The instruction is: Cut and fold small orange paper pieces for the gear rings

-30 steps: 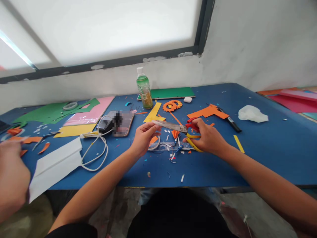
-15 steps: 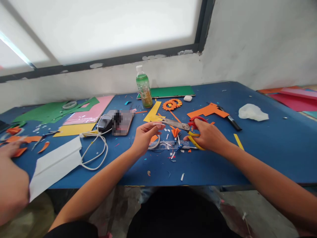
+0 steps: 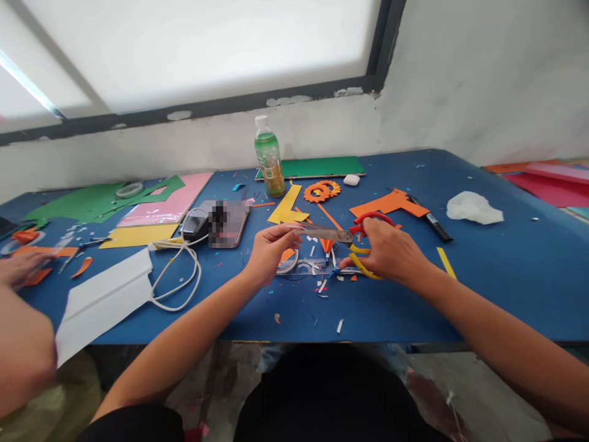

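Observation:
My right hand (image 3: 389, 248) is closed round the red and yellow handles of a pair of scissors (image 3: 329, 233), its blades pointing left. At the blade tips, my left hand (image 3: 271, 252) is closed in a pinch; whatever lies between its fingertips is too small to make out. Below the scissors, a clear ruler (image 3: 306, 268) lies flat among white and orange paper scraps, with a small orange folded paper piece (image 3: 327, 244) beside it. Just beyond sit a yellow paper piece (image 3: 286, 205) and an orange toothed paper ring (image 3: 317, 191).
A drink bottle (image 3: 269, 159) stands at the back. To the left are a phone (image 3: 237, 224), a white cable (image 3: 196, 282), folded white paper (image 3: 108, 294) and another person's hand (image 3: 23, 267). Rightward lie an orange paper shape (image 3: 386, 204), a black marker (image 3: 432, 221) and crumpled tissue (image 3: 473, 207).
The scissors' blades have come closer together and nearer to my left fingertips. My left hand has hardly moved. The other person's hand at the far left has shifted slightly.

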A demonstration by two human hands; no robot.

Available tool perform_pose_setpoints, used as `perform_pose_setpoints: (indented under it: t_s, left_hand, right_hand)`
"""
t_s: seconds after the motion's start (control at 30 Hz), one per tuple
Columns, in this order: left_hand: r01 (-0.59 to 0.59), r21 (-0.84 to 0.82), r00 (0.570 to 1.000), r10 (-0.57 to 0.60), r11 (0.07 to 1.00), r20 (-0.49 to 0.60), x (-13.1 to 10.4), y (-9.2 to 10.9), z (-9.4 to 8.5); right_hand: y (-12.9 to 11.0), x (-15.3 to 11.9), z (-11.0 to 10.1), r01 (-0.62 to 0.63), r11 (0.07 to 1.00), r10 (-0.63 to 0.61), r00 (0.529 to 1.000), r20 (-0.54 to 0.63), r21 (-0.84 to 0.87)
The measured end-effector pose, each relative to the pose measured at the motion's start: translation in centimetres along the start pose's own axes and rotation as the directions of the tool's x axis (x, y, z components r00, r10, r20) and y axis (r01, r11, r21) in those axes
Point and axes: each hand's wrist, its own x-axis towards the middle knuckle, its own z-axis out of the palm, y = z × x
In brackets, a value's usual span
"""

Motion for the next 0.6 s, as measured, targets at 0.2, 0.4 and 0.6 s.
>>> perform_pose_setpoints:
  t_s: [0.2, 0.4, 0.6]
  left_hand:
    - [-0.008, -0.002, 1.0, 0.008, 1.0, 0.006, -0.06, 0.13, 0.0]
    - [0.02, 0.003, 0.999, -0.02, 1.0, 0.028, -0.19, 0.12, -0.02]
    - [0.011, 0.01, 0.999, -0.012, 1.0, 0.03, -0.2, 0.08, 0.04]
  right_hand:
    - [0.08, -0.05, 0.1, 0.022, 1.0, -0.022, 0.999, -0.041, -0.013]
    - [0.15, -0.1, 0.38, 0.043, 0.999, -0.044, 0.997, -0.059, -0.009]
    - [0.11, -0.16, 0.53, 0.055, 0.998, -0.055, 0.996, -0.068, -0.004]
